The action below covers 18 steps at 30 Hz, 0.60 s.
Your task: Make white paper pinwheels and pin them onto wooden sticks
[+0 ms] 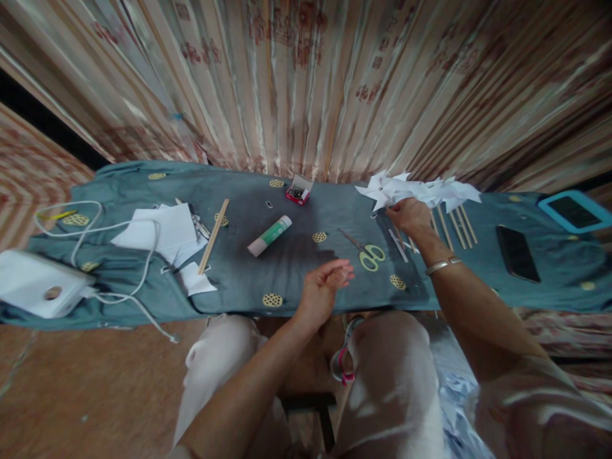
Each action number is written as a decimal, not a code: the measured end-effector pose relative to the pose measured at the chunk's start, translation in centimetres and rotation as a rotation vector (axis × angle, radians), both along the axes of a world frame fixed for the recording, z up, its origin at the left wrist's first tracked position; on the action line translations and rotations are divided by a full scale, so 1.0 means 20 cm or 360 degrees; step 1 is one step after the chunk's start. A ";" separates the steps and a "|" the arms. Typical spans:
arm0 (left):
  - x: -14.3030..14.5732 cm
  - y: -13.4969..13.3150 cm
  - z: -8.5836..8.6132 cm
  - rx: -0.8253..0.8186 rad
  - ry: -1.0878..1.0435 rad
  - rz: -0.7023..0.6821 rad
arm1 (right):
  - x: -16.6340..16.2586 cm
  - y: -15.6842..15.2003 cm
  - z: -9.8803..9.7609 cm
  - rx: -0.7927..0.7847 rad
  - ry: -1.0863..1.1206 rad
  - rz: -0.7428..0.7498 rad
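My right hand (pixel 410 217) reaches to the back right of the table, its fingers closed at the near edge of a white paper pinwheel (pixel 382 187); the exact grip is partly hidden. More white pinwheels (pixel 454 192) lie beside it in an overlapping row, their wooden sticks (pixel 444 228) pointing toward me. Above the table's front edge hovers my left hand (pixel 321 290), loosely open, fingers slightly curled, with nothing visible in it. Scissors (pixel 367 254) with light green handles lie between my hands. A thin white paper strip (pixel 398 245) rests below my right hand.
A glue stick (pixel 270 236) and a small red box of pins (pixel 298 190) lie mid-table. To the left are white paper sheets (pixel 157 228), wooden sticks (pixel 213 237) and a white device (pixel 43 284) with a cable. A phone (pixel 517 253) and blue-framed tablet (pixel 576 211) lie right.
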State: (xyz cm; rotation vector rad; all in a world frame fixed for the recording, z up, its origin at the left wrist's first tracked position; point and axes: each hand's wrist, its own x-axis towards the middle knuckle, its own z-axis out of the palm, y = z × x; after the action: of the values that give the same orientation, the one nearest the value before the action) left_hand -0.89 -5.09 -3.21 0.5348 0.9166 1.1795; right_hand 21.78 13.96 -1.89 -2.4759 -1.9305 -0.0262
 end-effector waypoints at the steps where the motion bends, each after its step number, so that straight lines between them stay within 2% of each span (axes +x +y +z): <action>1: 0.00 0.00 0.00 -0.0002 -0.0004 0.0002 | 0.00 0.00 0.00 -0.0011 -0.0005 -0.0007; 8: 0.00 -0.01 0.00 -0.0012 -0.0010 -0.0001 | 0.03 0.01 -0.04 0.0026 -0.0017 -0.0012; 14: 0.00 0.00 0.00 -0.0009 -0.0059 0.0020 | 0.06 -0.01 -0.10 0.0148 0.0119 0.0154; 18: -0.01 0.00 0.01 -0.0013 -0.0077 0.0024 | 0.07 -0.05 -0.09 0.0305 0.0115 0.0249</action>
State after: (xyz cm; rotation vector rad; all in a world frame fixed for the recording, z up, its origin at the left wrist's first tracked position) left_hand -1.12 -5.15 -3.08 0.4915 0.8849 1.1970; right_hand 23.19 12.97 -3.77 -2.1721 -1.9829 -0.1141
